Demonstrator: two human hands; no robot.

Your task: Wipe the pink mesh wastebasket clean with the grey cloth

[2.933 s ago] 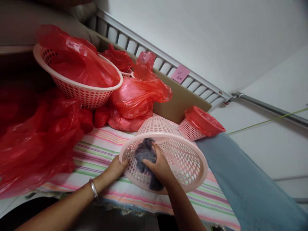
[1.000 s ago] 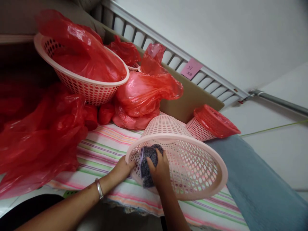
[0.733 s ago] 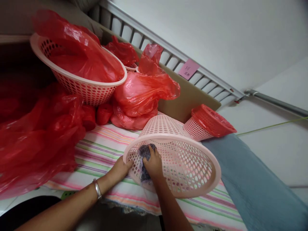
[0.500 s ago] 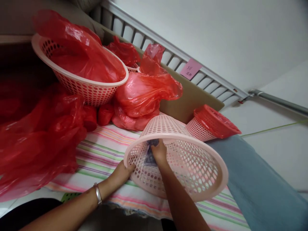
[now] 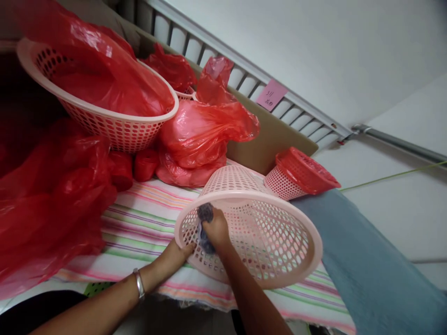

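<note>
A pale pink plastic basket (image 5: pixel 279 232) with a holed wall lies on its side on a striped cloth, its wide mouth facing me. My left hand (image 5: pixel 179 256) grips the rim at the left, thumb on the inside and the other fingers hidden behind the wall. Inside the basket, my right hand (image 5: pixel 217 230) is closed around a bunched dark grey-blue cloth (image 5: pixel 205 235), which is against or close to the inner left wall. A silver bangle (image 5: pixel 138 284) circles my left wrist.
Another pink basket (image 5: pixel 118 135) lined with a red plastic bag stands back left. Red plastic bags (image 5: pixel 52 200) heap at the left, with a full red bag (image 5: pixel 195 139) behind. A red-lined basket (image 5: pixel 286 179) lies back right, before a slatted rail (image 5: pixel 237 77).
My right hand has moved the cloth left and towards me inside the basket, nearer the rim. My left hand keeps its grip. The whole view has shifted slightly.
</note>
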